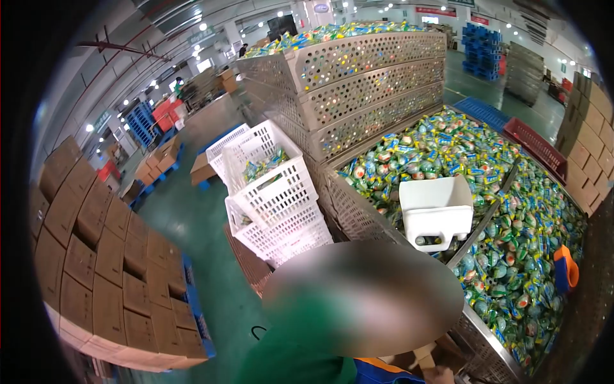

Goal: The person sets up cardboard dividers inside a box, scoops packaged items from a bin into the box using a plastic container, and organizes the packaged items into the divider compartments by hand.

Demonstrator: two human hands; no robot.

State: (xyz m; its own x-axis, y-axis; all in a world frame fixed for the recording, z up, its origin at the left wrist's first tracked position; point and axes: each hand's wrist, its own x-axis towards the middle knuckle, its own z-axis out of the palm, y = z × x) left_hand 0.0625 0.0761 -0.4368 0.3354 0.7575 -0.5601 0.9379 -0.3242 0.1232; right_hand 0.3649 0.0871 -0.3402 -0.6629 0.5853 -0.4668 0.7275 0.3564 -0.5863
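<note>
Cartons [105, 288] stand stacked left of white crates [281, 192]. Beside a co-worker [300, 339] in green, a box [424, 356] lies right by a hand [439, 376], seemingly the co-worker's, grip unclear; a scoop [439, 208] rests beyond, among packets [511, 256]. The wearer's grip is out of sight, its hold impossible to tell.

On the left, a tall stack of brown cartons [105, 262] on a blue pallet [198, 307], with green floor [182, 224] just beside it. Farther back, a lower group of boxes [157, 159] on another blue pallet [160, 179], near red shapes [167, 113], perhaps bins, too blurred to tell. Across the hall, a pile of blue pallets [481, 51] beside a grey stack [524, 72]; at the right edge, more cartons [587, 144]. Overhead, bright ceiling lights [203, 27] and a red sign [437, 11].
</note>
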